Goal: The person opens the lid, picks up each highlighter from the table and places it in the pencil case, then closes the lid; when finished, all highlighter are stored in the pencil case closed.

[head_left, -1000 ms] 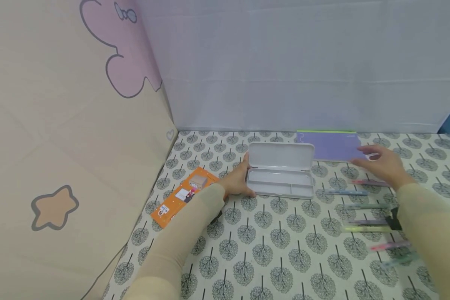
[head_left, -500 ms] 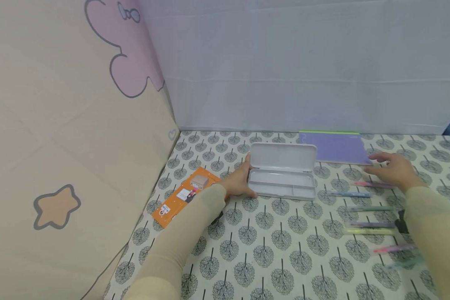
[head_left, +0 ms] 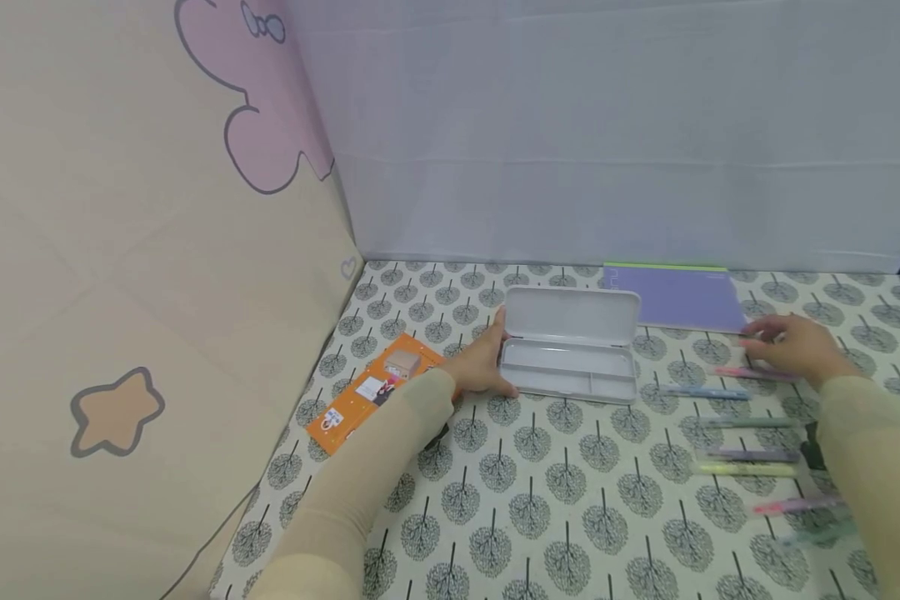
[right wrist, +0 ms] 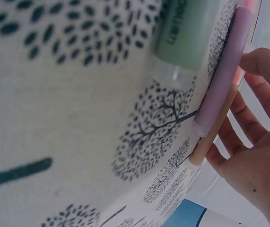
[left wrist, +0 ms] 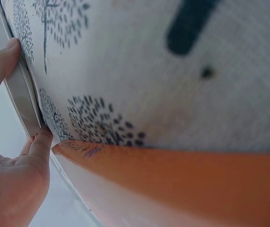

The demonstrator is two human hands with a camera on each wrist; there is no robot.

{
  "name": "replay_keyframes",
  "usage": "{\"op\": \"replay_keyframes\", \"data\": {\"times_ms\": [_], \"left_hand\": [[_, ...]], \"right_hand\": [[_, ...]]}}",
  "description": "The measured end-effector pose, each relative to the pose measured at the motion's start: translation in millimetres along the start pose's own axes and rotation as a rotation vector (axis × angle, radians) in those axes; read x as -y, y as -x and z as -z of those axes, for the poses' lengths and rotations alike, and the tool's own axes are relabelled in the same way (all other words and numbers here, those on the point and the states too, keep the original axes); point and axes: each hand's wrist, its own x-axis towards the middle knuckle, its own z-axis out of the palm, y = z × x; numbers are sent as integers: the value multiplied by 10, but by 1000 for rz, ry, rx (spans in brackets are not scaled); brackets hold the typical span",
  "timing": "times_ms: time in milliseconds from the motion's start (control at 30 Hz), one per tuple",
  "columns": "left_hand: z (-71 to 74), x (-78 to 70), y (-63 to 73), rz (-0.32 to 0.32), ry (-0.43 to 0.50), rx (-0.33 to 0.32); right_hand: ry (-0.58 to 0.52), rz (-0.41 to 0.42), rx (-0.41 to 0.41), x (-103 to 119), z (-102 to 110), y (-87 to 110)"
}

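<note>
White pencil case [head_left: 572, 317], lid up, centre of frame; your left hand [head_left: 480, 364] spread along its left edge, unclenched; your right hand [head_left: 797, 346], right of frame, at the corner of one purple notebook [head_left: 682, 300], upper right, its grip impossible to tell; assorted pens [head_left: 747, 470], lower right.

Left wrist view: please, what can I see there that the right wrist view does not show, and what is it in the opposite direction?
Only the left wrist view shows the left hand, touching the pale edge of the open case, and the flat orange item.

Only the right wrist view shows the right hand, the green pen with lettering, the lilac pen, and a slim orange-brown item that I cannot identify.

Both show the tree-print cloth.
</note>
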Motion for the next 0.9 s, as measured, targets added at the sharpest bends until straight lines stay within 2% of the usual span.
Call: {"op": "replay_keyframes", "data": {"times_ms": [500,900], "left_hand": [[-15,13,-17,-8,7,-5],[-7,5,2,-22,6,-11]], "right_hand": [[9,-1,29,7,12,5],[-9,62,-32,225,30,3]]}}
